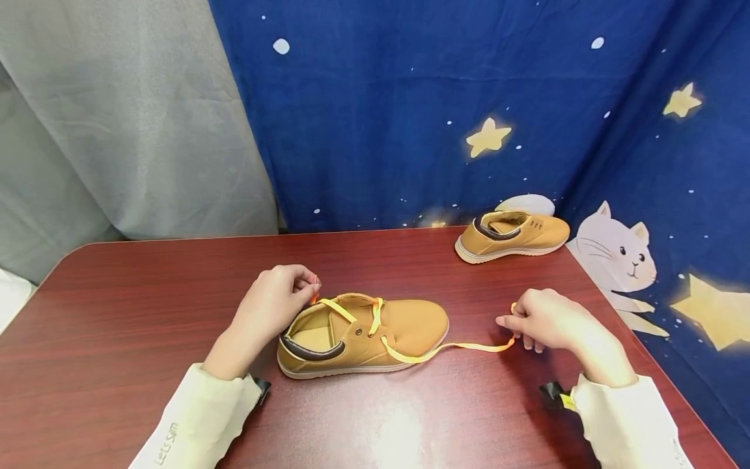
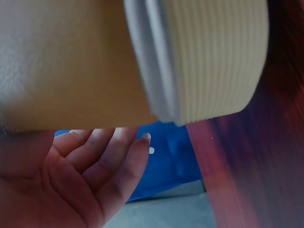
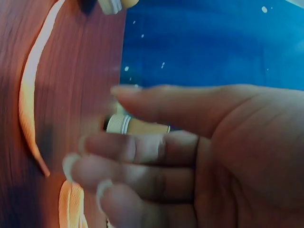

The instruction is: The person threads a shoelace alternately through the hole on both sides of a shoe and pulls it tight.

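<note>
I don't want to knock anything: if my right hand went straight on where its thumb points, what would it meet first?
Ahead of the right hand, the near shoe looks first, at its toe; height above the table is unclear, so the hand might pass over it.

Just below my left hand, the tan shoe has a smooth, matt, leather-like upper and a finely ribbed, rubbery-looking sole. The shoelace stretching toward my right hand looks like flat woven cloth. Beneath both my hands, the table has a glossy, wood-grained surface. Beyond them, the blue curtain and grey curtain are softly creased cloth.
</note>
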### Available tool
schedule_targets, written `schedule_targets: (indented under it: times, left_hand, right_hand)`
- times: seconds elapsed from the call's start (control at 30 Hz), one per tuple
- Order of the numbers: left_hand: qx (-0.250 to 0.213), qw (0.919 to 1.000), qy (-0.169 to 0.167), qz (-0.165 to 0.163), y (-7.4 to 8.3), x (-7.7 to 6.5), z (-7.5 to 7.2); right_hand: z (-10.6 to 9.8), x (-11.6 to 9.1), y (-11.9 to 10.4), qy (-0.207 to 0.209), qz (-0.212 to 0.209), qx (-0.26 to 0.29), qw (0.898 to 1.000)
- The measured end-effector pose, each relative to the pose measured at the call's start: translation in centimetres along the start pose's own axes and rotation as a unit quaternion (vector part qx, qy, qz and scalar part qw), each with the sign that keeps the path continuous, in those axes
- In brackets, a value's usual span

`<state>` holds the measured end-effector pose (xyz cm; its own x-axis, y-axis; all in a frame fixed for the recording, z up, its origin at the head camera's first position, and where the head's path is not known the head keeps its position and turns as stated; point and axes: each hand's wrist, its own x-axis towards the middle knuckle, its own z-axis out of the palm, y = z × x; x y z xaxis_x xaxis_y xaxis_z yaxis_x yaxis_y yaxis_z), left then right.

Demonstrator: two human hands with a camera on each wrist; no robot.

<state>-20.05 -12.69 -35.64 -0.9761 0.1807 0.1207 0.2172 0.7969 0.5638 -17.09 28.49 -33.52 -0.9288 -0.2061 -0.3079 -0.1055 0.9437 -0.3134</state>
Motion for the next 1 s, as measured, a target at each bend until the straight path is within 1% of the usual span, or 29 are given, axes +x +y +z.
schedule_targets:
  times: [0.13, 0.2, 0.3, 0.43, 0.53, 0.63, 0.73, 0.87, 1.0]
  left_hand:
    - [0.008, 1.0, -0.004, -0.003, -0.1, -0.1, -0.1]
    - [0.014, 0.9998, -0.011, -0.01, -0.1, -0.2, -0.2]
    - [0.017, 0.9994, -0.025, -0.02, 0.0, -0.3, -0.3]
    - [0.024, 0.9984, -0.042, -0.03, 0.0, -0.3, -0.4]
    - [0.042, 0.9966, -0.057, -0.043, -0.1, -0.3, -0.5]
    - [0.059, 0.9941, -0.073, -0.055, -0.1, -0.3, -0.5]
    - [0.066, 0.9923, -0.084, -0.063, -0.2, -0.3, -0.6]
    - [0.074, 0.9891, -0.098, -0.082, -0.2, -0.4, -0.8]
    - [0.081, 0.9865, -0.108, -0.093, -0.2, -0.4, -0.9]
  right_hand:
    - [0.0, 0.1, 0.5, -0.027, 0.049, -0.019, 0.998]
    - [0.0, 0.3, 0.7, -0.042, 0.069, -0.015, 0.997]
    - [0.3, 0.5, 1.0, -0.063, 0.092, 0.009, 0.994]
    - [0.8, 0.7, 1.4, -0.08, 0.093, 0.034, 0.992]
    - [1.1, 0.8, 1.8, -0.088, 0.083, 0.04, 0.992]
    - [1.2, 0.9, 2.0, -0.091, 0.084, 0.047, 0.991]
    - [1.4, 0.9, 2.1, -0.092, 0.08, 0.055, 0.991]
    - [1.4, 1.0, 1.9, -0.083, 0.079, 0.043, 0.992]
    - [1.5, 1.2, 1.6, -0.077, 0.092, 0.017, 0.993]
